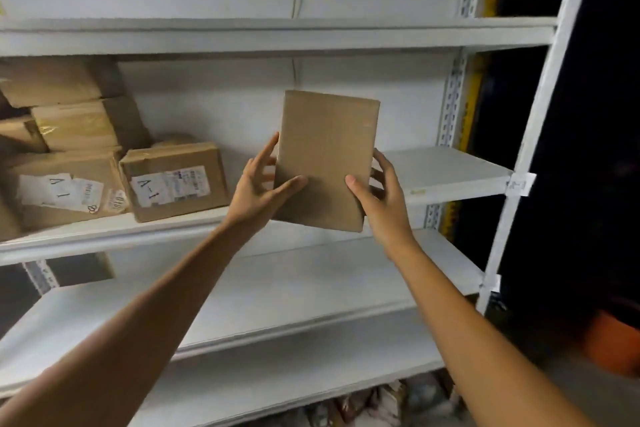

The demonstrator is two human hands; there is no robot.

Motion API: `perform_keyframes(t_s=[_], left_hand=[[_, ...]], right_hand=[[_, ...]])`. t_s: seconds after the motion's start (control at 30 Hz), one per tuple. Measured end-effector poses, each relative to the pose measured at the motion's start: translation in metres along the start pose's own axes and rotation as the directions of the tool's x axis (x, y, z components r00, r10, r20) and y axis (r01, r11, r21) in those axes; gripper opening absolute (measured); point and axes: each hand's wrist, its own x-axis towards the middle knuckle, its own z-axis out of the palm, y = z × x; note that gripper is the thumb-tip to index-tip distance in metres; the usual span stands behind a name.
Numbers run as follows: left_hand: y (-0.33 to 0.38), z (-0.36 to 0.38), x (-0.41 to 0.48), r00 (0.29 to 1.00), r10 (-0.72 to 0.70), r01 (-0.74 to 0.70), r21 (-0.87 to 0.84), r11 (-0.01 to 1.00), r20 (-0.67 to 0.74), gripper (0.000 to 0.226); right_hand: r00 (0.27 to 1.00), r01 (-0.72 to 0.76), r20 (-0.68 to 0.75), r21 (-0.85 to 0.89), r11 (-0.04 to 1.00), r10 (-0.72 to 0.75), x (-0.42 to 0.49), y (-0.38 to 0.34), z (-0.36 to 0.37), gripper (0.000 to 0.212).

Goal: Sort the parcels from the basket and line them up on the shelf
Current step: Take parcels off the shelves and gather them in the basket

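Observation:
A plain brown cardboard parcel point(325, 160) is held upright in front of the middle shelf point(450, 174), its blank face towards me. My left hand point(263, 187) grips its lower left edge, thumb on the front and fingers behind. My right hand point(377, 194) grips the lower right edge the same way. Several labelled parcels stand on the left of that shelf, two of them marked A-1: one point(175, 181) nearest the held parcel and one point(65, 187) beside it.
More brown boxes point(76, 108) are stacked at the far left of the middle shelf. A white shelf board point(277, 288) lies below, with mixed packets point(374, 402) at the bottom. A white upright post point(519, 163) bounds the rack on the right, and an orange object point(613, 340) sits beyond it.

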Motion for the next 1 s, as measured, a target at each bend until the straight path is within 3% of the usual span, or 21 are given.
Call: perform_keyframes(t_s=[0.2,0.47,0.73,0.83,0.93,1.0], left_hand=[[0.009,0.115,-0.014,0.977,-0.036,0.070,-0.158,0.985,0.211,0.082],[-0.010,0.243,-0.055,0.851,-0.053,0.182,-0.199,0.963,0.523,0.080],[-0.026,0.338,-0.129,0.586,-0.019,0.303,-0.198,0.932,0.810,0.067],[-0.037,0.366,-0.164,0.445,-0.013,0.319,-0.145,0.937,0.896,0.072],[-0.049,0.395,-0.201,0.324,-0.045,0.306,-0.060,0.950,0.945,0.090],[-0.046,0.408,-0.228,0.249,-0.063,0.320,-0.020,0.947,0.966,0.086]], right_hand=[[0.978,-0.104,-0.186,-0.058,0.993,0.092,-0.044,0.014,-0.113,0.048],[0.868,-0.294,-0.459,-0.170,0.941,0.188,-0.130,0.045,-0.212,0.050],[0.644,-0.518,-0.709,-0.130,0.846,0.286,-0.244,0.068,-0.258,0.058],[0.514,-0.597,-0.796,-0.063,0.800,0.320,-0.291,0.072,-0.265,0.064],[0.372,-0.657,-0.857,0.029,0.754,0.357,-0.339,0.074,-0.268,0.053],[0.307,-0.676,-0.872,0.081,0.732,0.380,-0.369,0.077,-0.270,0.046]])
